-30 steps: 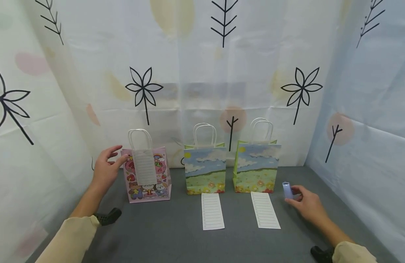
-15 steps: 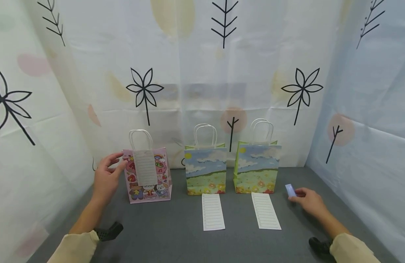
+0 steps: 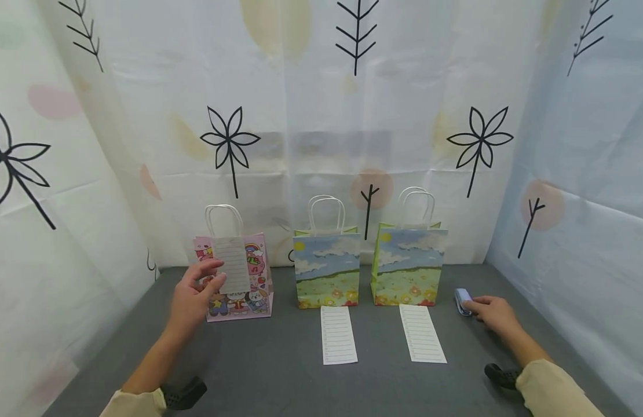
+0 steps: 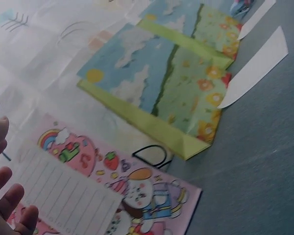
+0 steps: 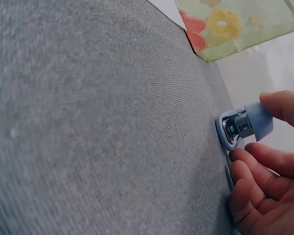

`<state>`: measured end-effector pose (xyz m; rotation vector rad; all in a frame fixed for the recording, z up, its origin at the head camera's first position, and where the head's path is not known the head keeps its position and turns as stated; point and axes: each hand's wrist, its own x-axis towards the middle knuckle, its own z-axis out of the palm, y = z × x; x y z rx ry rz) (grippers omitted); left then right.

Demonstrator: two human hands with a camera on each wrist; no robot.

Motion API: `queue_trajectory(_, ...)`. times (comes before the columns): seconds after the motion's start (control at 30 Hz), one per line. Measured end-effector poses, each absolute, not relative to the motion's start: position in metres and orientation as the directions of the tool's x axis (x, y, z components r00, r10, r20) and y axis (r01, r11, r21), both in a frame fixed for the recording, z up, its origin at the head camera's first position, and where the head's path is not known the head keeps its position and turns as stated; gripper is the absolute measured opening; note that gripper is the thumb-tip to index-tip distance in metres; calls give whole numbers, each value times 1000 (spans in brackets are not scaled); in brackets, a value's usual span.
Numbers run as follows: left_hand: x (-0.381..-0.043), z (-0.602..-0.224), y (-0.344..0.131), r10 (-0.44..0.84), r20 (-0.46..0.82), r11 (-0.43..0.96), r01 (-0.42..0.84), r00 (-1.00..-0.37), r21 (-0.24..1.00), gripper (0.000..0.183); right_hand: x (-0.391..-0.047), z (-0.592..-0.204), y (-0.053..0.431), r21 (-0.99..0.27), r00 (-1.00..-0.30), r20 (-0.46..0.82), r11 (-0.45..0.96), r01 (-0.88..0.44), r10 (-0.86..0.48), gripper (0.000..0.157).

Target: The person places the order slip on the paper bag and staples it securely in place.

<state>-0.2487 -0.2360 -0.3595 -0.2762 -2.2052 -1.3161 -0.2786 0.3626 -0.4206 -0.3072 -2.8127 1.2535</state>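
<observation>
In the head view, my left hand (image 3: pixel 193 292) is in front of the pink gift bag (image 3: pixel 259 289), its fingers spread and holding nothing. A lined paper list (image 3: pixel 231 266) hangs on that bag's front; the left wrist view shows my fingertips beside the list (image 4: pixel 63 196). On the right side of the table, my right hand (image 3: pixel 490 315) pinches a small light-blue stapler (image 3: pixel 462 302) at the table surface. The right wrist view has one fingertip on top of the stapler's (image 5: pixel 242 125) end and other fingers curled by its base.
Two landscape-print gift bags with white handles, a middle one (image 3: pixel 328 278) and a right one (image 3: pixel 409 272), stand upright at the back. Before them lie two lined paper lists, one in the middle (image 3: pixel 339 336) and one further right (image 3: pixel 422 333). A printed curtain (image 3: pixel 300 87) encloses the grey table (image 3: pixel 384 388).
My left hand has moved right and down from the pink bag's left edge to its front. In my right hand, the stapler has turned and come down against the table.
</observation>
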Motion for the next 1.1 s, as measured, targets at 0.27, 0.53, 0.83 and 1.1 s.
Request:
queue_trajectory(0.27, -243, -375, -212, -37, 503, 432, 440, -864, 787, 30, -277, -423, 362, -762, -974, 4, 631, 144, 228, 63)
queue_trajectory(0.53, -235, -388, -189, -6, 421, 354, 391, -907, 849, 30, -277, -426, 360, -751, -961, -12, 632, 191, 276, 67)
queue_trajectory(0.83, -229, -401, -166, 11, 328, 260, 319, -945, 911, 26, -273, -422, 352, -712, -944, 107, 687, 147, 313, 62)
queue_trajectory(1.1, -225, -405, -149, 3, 227, 144, 225, -974, 964, 20, -266, -414, 339, -738, -912, 181, 664, 122, 369, 56)
